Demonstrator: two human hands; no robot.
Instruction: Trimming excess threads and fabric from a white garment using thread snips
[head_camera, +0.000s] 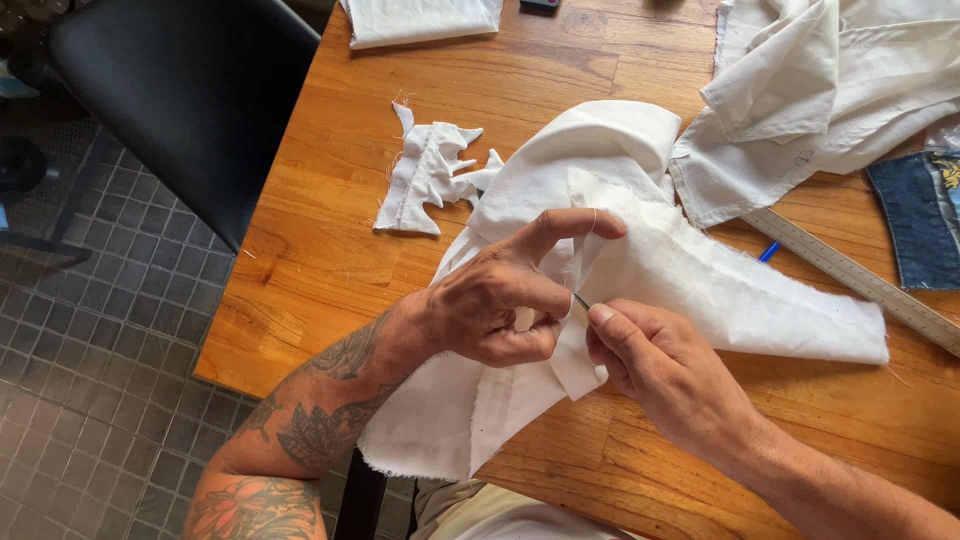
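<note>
On the wooden table (330, 260), a white fabric piece (700, 290) is pinched by the left hand (495, 300). A needle (581, 300) is gripped by the right hand (655, 365), its long axis pointing up-left into the fold just beside the left fingers.

Wooden table (330, 260): white fabric (720, 290), cut scraps (425, 180), metal ruler (860, 280), denim piece (915, 225).

A home sewing corner: wooden table (330, 250) strewn with white fabric pieces (425, 175), ruler (860, 280), tiled floor (90, 400)

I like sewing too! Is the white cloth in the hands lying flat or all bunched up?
Bunched up. The white cloth folds and humps under the left hand, while the right hand pinches a needle at its seam.
</note>
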